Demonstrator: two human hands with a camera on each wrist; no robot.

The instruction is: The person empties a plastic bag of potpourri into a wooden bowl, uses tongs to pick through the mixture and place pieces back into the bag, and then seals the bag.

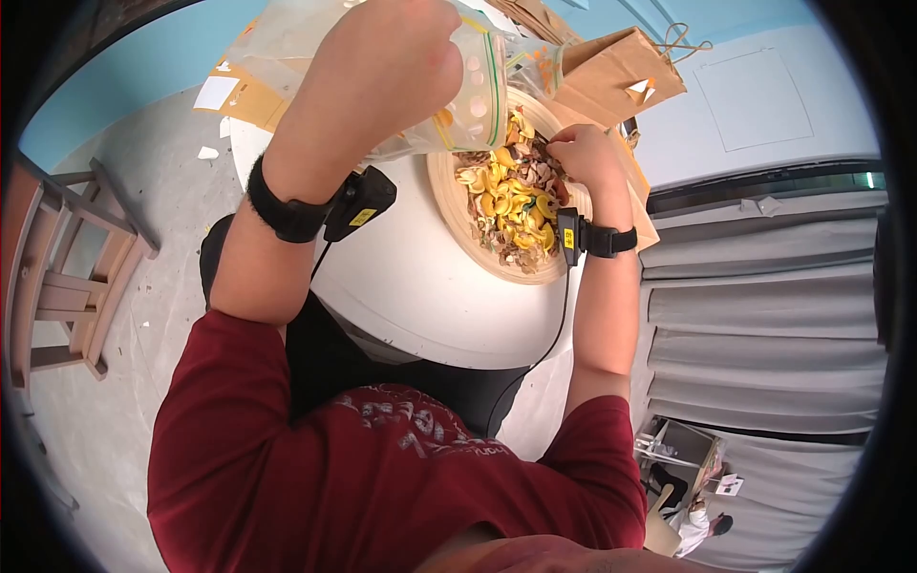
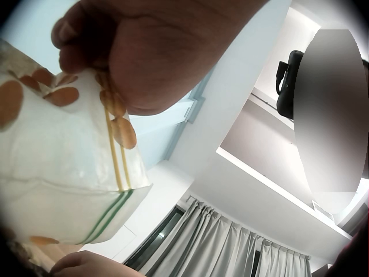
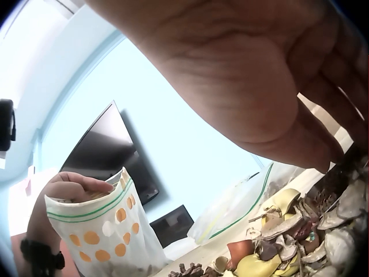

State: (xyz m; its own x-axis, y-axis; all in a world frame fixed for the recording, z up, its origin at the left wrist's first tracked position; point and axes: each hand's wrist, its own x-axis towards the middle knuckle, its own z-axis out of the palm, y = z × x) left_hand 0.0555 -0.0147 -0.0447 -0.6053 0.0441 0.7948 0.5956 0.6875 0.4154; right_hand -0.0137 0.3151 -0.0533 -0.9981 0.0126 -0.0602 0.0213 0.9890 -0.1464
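Note:
My left hand [image 1: 392, 76] grips the top edge of a translucent zip bag [image 1: 478, 110] with orange dots and green and yellow zip lines. In the right wrist view the bag [image 3: 106, 231] hangs upright, its mouth parted, with the left hand [image 3: 75, 187] at the rim. A round pale tray [image 1: 451, 215] holds a pile of yellow curled pieces [image 1: 511, 196] and brown and whitish dried bits. My right hand [image 1: 590, 158] reaches into the pile at the tray's far right side. Its fingertips are hidden among dark pieces, so I cannot tell whether they pinch one.
The tray stands on a round white table [image 1: 401, 306]. Behind it are a brown paper bag [image 1: 616, 81] and another clear zip bag [image 1: 537, 67]. Brown card [image 1: 253, 100] lies at the table's left edge. A wooden chair [image 1: 72, 286] stands left; grey curtains [image 1: 755, 344] hang right.

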